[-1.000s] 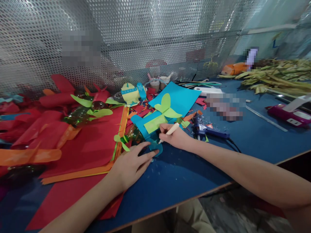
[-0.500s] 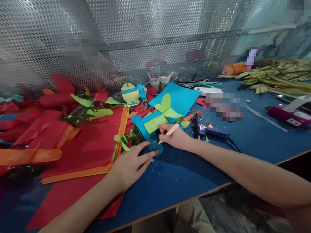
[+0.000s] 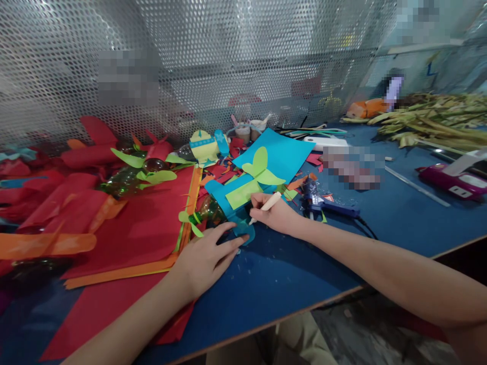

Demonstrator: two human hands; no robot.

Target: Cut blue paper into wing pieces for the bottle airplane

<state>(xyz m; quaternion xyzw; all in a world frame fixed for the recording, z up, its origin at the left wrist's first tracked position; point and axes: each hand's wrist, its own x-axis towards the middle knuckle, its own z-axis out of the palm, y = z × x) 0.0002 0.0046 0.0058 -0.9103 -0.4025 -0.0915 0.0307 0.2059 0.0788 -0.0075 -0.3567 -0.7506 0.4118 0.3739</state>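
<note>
A bottle airplane (image 3: 215, 200), its green plastic bottle wrapped in blue paper, lies on the table with a light green propeller at its neck. Light green tail fins (image 3: 262, 170) stand at its far end, and a light green strip is on its body. My left hand (image 3: 211, 256) lies with fingers spread, the tips on the rounded blue paper wing (image 3: 244, 230). In my right hand (image 3: 274, 213) is a white marker (image 3: 271, 202), gripped like a pen, its tip at the wing's right side. The fingers partly hide the wing.
Red and orange paper sheets (image 3: 140, 223) are stacked to the left, beside red bottle planes (image 3: 89, 147). A blue sheet (image 3: 277, 152) lies behind. To the right are a glue gun (image 3: 315, 200) with a cord and a purple device (image 3: 452, 182). Perforated metal (image 3: 228, 50) rises behind.
My right hand with the marker has shifted very slightly along the wing. The left hand and the bottle airplane stay where they were.
</note>
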